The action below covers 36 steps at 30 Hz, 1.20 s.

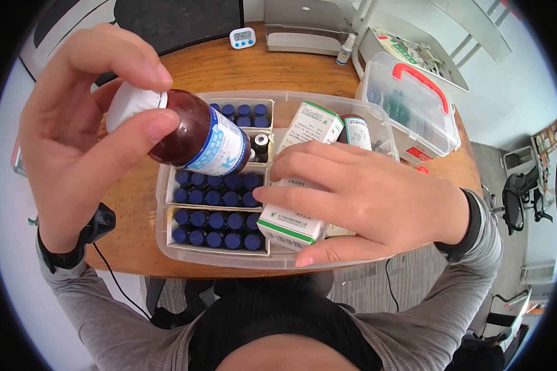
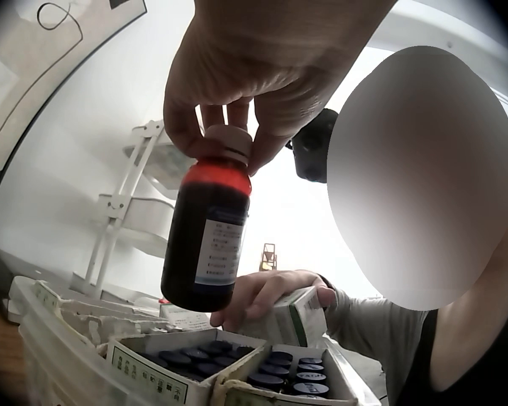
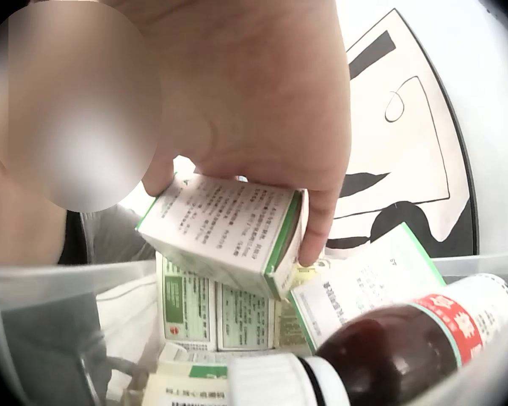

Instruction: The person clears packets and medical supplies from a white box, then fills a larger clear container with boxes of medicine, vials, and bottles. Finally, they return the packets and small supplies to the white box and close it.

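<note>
Above the clear plastic bin, the left hand pinches a brown medicine bottle by its white cap. At four o'clock, the right hand grips a green-and-white carton — sorting underway, it seems; next comes finding each a free slot.

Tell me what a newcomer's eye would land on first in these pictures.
First, the brown bottle with its white cap, which the left hand pinches and holds up over the clear plastic bin. Next, the right hand gripping a green-and-white box inside the bin. Beside it lie rows of blue-capped vials in trays.
</note>
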Each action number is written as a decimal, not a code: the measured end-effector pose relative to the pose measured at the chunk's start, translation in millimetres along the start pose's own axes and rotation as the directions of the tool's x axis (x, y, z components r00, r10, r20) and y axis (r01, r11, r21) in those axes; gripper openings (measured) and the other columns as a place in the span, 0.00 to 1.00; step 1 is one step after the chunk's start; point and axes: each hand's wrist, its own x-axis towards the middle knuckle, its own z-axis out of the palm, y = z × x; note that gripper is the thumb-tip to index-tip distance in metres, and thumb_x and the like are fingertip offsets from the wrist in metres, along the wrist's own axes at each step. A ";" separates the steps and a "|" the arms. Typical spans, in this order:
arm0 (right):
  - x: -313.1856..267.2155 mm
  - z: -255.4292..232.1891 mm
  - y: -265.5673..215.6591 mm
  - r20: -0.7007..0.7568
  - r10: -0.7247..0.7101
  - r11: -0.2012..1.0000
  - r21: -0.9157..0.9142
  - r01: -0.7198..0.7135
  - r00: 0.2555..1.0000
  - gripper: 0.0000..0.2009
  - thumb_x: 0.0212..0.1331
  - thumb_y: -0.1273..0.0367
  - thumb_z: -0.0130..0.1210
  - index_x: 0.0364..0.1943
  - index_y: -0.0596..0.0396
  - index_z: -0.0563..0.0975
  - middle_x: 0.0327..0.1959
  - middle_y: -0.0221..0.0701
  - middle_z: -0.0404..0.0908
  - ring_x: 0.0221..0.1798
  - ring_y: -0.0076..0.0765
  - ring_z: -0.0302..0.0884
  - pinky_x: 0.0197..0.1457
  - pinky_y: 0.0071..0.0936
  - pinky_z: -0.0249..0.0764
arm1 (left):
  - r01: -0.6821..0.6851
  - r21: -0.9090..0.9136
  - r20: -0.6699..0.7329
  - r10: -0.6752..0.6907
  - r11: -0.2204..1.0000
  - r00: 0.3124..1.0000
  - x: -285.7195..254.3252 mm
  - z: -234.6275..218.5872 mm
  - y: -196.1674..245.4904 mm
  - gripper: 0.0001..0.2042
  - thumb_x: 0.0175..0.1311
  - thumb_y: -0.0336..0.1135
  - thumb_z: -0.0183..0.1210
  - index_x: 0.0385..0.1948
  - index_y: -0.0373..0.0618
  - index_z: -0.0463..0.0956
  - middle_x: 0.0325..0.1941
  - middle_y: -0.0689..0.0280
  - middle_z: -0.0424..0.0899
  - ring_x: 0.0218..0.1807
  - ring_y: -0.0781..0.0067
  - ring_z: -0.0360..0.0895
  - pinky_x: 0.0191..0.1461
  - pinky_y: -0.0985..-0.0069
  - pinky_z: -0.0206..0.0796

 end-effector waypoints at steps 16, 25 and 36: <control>-5.2 4.3 7.5 -0.036 -0.073 0.985 0.153 0.078 0.997 0.29 0.66 0.55 0.59 0.63 0.61 0.68 0.55 0.44 0.67 0.56 0.50 0.69 0.55 0.41 0.74 | 0.034 -0.010 0.021 -0.034 0.999 0.999 -1.5 0.5 4.0 0.12 0.57 0.23 0.60 0.42 0.46 0.73 0.44 0.64 0.73 0.52 0.69 0.72 0.57 0.74 0.66; -4.3 7.3 1.2 0.016 -0.048 0.999 -0.017 0.049 0.999 0.28 0.61 0.59 0.63 0.62 0.58 0.70 0.57 0.44 0.67 0.58 0.53 0.70 0.61 0.42 0.71 | 0.046 -0.013 0.005 -0.046 0.999 0.999 -1.8 2.5 2.5 0.12 0.57 0.23 0.61 0.41 0.46 0.73 0.43 0.64 0.73 0.52 0.69 0.72 0.57 0.74 0.66; 8.5 -14.3 48.2 -0.139 -0.025 0.876 -0.481 -0.045 0.990 0.20 0.43 0.80 0.61 0.46 0.59 0.79 0.46 0.33 0.80 0.55 0.40 0.73 0.59 0.35 0.73 | 0.002 -0.046 0.013 -0.001 0.999 1.000 -1.3 3.4 -0.9 0.13 0.56 0.22 0.62 0.42 0.44 0.72 0.43 0.63 0.73 0.51 0.67 0.71 0.58 0.72 0.64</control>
